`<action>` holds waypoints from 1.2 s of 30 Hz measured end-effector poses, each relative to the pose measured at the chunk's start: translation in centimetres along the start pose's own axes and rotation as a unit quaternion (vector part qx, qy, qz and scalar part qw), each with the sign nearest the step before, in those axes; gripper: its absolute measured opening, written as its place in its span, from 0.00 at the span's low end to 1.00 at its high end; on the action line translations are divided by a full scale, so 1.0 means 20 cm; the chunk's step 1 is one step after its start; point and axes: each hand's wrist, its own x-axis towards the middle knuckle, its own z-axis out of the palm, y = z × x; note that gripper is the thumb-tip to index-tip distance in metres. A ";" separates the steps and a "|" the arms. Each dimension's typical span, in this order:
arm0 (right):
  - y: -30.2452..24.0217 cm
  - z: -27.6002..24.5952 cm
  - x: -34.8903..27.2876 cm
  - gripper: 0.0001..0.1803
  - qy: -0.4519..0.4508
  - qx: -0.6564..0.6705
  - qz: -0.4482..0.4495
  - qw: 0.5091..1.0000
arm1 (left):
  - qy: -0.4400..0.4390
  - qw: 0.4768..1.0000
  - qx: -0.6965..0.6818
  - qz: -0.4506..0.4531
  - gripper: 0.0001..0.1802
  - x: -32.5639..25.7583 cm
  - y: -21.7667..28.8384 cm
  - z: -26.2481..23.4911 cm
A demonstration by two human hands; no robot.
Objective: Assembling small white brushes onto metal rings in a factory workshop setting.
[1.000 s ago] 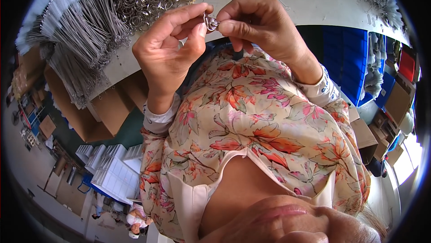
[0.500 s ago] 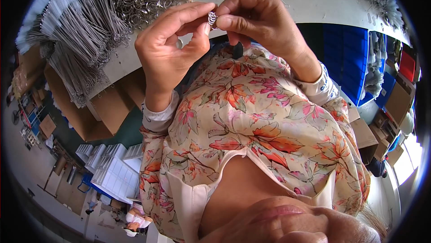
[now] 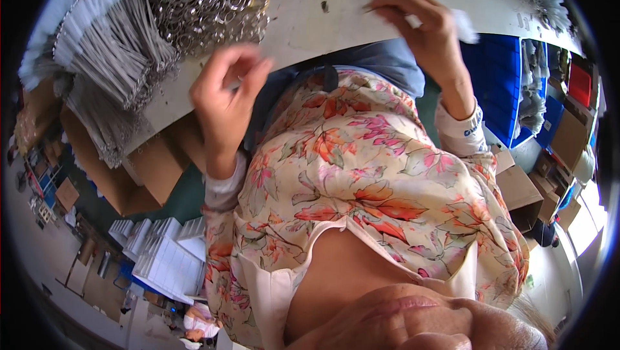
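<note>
Hands no longer joined on the small ring: left hand point(image 3: 226, 95) loosely curled, seemingly empty, lower left of the rings point(image 3: 206, 1); right hand point(image 3: 423, 30) pinching something thin at the table point(image 3: 323, 27), upper centre.

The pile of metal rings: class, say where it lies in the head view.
In the head view, the pile of metal rings lies on the white table at upper left, just right of the bundled grey strips and above the left hand.

rings point(image 3: 206, 1) on table point(image 3: 323, 27), left | strips point(image 3: 110, 59) further left | bins point(image 3: 500, 85) right, below table edge
</note>
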 end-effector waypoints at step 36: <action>0.07 -0.23 -0.55 0.04 -0.201 -0.103 0.190 0.955 | -0.023 0.862 0.290 0.416 0.40 0.68 -0.13 0.55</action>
